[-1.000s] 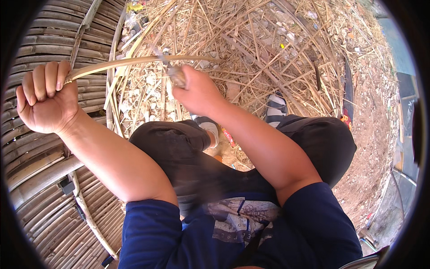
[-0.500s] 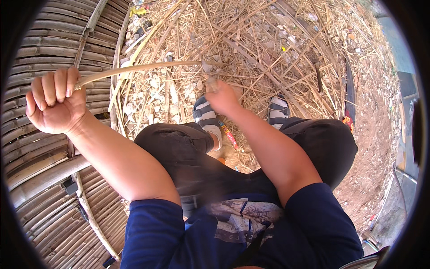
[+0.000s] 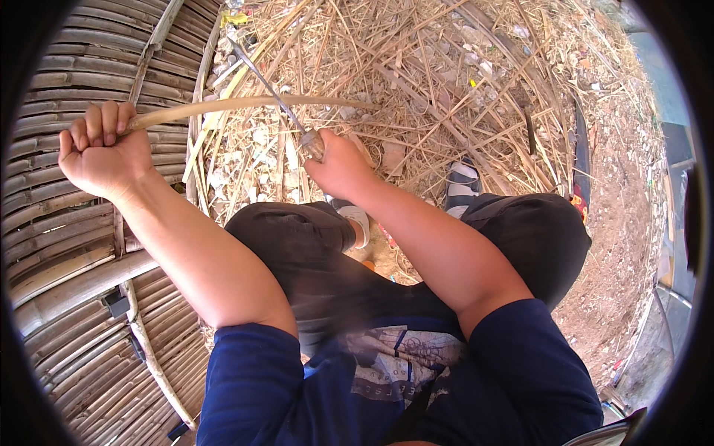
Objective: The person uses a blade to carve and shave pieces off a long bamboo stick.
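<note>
The left hand is shut in a firm grip around one end of a long bamboo strip, which arcs from that fist across toward the middle of the view, over the litter below. The right hand has a closed grip on the handle of a knife, whose thin blade slants up and away to the left and crosses the strip near its middle. Half a second ago the right hand was low, down near the sandalled foot and apart from the strip; a full second ago it was up at the strip. Now it is back up at the strip with the blade against or just over it, so the hand seems to be working in repeated strokes along the strip, and this looks like the start of another pass. The left fist has hardly shifted, holding the strip steady throughout. The person sits with knees bent, dark trousers and a blue sleeve in view, a sandalled foot resting on the ground. Underfoot lies a thick scatter of dry bamboo shavings on bare reddish earth. At the left runs a platform of split bamboo slats, lashed side by side; this is outdoors in bright sun.
</note>
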{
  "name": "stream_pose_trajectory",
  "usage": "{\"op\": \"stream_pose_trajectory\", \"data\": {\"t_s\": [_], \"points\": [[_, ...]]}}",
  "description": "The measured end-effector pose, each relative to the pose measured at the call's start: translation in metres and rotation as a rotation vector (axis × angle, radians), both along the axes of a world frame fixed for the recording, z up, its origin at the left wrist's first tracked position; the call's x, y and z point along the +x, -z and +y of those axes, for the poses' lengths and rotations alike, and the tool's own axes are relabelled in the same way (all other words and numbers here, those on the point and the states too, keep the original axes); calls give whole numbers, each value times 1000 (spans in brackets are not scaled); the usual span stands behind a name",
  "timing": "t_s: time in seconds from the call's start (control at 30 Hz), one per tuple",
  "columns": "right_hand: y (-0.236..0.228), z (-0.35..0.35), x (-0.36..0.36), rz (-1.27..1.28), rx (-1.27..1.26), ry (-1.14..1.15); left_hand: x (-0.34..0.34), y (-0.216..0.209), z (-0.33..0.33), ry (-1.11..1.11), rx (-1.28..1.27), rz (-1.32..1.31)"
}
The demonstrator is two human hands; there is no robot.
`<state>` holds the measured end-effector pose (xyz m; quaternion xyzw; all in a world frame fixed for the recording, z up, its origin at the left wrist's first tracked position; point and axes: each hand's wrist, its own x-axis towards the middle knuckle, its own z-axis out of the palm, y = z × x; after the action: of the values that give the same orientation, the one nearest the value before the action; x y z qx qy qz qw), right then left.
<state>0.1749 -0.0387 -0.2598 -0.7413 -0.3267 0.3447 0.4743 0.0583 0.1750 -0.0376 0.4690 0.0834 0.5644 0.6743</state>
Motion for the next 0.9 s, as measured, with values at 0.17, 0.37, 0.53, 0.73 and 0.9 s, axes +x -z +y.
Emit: {"op": "stream_pose_trajectory", "data": {"t_s": [0.17, 0.37, 0.53, 0.73, 0.9], "points": [[-53, 1, -2, -104, 153, -90, 3, -2, -11, 5, 13, 16], [28, 0, 6, -89, 108, 79, 22, -12, -24, 63, 71, 44], [94, -27, 39, -58, -341, 171, 19, -8, -30, -30, 51, 47], [27, -2, 12, -101, 135, 181, 32, -15, -26, -52, 60, 57], [-30, 0, 9, -264, 229, -158, 3, -8, 9, 68, 51, 61]]}}
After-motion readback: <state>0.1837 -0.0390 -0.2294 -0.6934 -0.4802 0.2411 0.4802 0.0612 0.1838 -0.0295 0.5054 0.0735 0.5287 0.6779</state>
